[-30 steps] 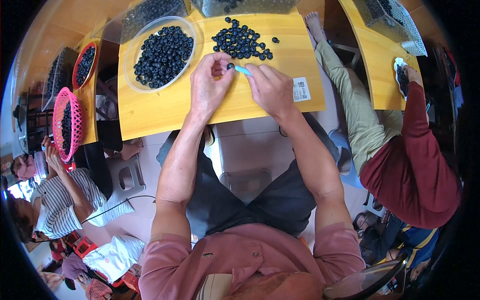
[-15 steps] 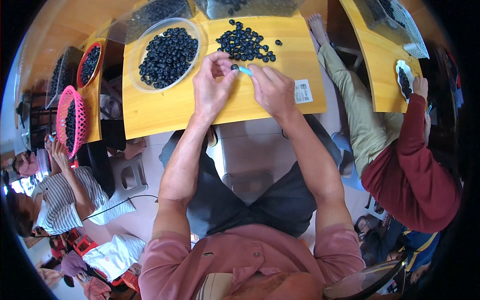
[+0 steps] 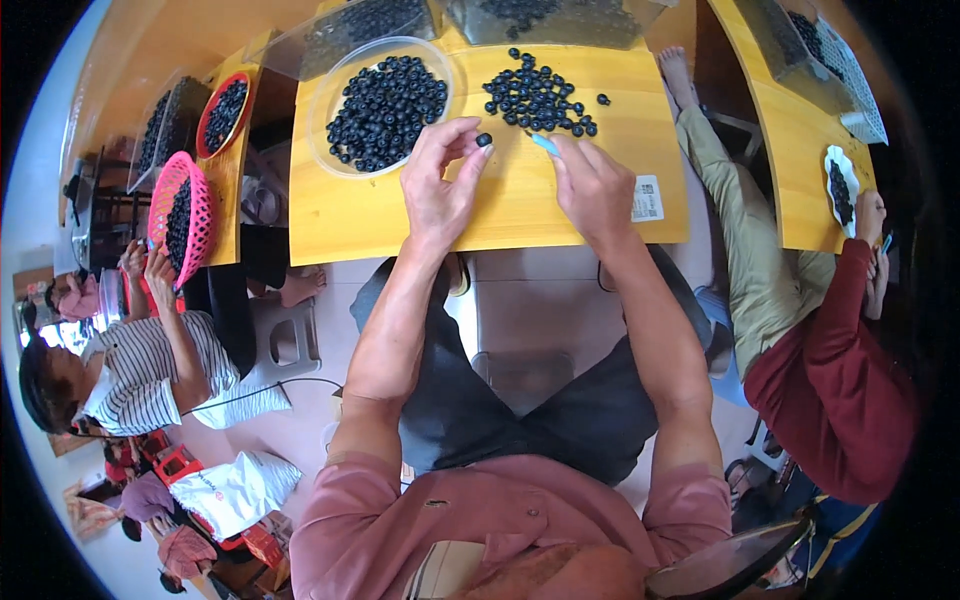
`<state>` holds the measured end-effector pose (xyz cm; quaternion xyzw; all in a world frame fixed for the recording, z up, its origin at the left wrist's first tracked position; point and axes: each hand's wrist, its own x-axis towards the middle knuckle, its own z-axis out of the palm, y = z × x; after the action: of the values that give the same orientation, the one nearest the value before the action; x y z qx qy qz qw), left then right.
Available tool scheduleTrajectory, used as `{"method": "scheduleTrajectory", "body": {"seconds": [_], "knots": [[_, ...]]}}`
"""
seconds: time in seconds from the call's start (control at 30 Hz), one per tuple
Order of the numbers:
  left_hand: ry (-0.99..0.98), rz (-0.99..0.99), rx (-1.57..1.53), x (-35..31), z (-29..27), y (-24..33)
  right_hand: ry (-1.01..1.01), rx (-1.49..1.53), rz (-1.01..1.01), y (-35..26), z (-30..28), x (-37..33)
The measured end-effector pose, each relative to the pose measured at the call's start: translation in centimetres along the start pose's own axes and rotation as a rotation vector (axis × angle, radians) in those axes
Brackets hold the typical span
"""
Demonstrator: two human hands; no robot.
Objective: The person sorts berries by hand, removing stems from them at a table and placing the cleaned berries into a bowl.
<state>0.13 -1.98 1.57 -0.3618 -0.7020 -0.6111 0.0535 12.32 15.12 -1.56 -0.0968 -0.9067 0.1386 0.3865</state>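
Between the thumb and fingertips of my left hand (image 3: 443, 183) is one small round black bead (image 3: 484, 140). My right hand (image 3: 594, 190) grips a small tool with a light-blue handle (image 3: 544, 144); its thin dark tip points toward the left hand and stands apart from the bead. Just beyond my hands, a loose pile of black beads (image 3: 540, 95) lies on the yellow wooden table (image 3: 450, 225). Left of the pile, a round clear plastic tub (image 3: 318, 125) holds many more of these beads, and my left fingers are close to its edge.
Clear bins (image 3: 560, 25) with dark beads stand along the table's far edge. A white printed label (image 3: 647, 198) lies at the right. On the left, a person in stripes works by a pink basket (image 3: 207, 215); a person in maroon (image 3: 835, 370) works at the right table.
My hands have drawn apart, and the tool has come away from the bead, which stays in my left fingers. The whole view has shifted, with the table now farther right.
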Motion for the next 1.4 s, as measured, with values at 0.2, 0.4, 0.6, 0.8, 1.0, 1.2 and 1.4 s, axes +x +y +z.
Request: {"method": "scheduleTrajectory", "body": {"seconds": [0.2,0.4,0.6,0.8,1.0,1.2,1.4], "knots": [[0.105,0.149,0.244,1.4,-2.9,-1.2,-0.053,-0.003,0.035,0.0,0.4,0.0],[0.263,0.007,0.443,2.8,-8.2,-4.8,-0.023,0.091,0.075,-0.6,0.6,0.4],[0.185,0.102,0.757,3.1,-8.0,-4.8,0.013,0.035,0.250,2.2,0.0,2.2],[0.112,0.299,0.572,1.7,-4.4,-2.6,-0.091,-0.092,0.520,6.1,-0.3,4.3],[-0.057,0.363,0.376,-0.2,-0.5,-0.5,-0.270,-0.123,0.599,5.5,0.2,5.4],[-0.088,0.035,0.045,-1.4,0.8,-0.4,-0.215,-0.192,0.541,5.6,0.8,4.7],[-0.140,-0.546,-0.655,-1.6,2.7,-0.8,-0.100,0.362,0.307,0.0,0.8,3.1]]}}
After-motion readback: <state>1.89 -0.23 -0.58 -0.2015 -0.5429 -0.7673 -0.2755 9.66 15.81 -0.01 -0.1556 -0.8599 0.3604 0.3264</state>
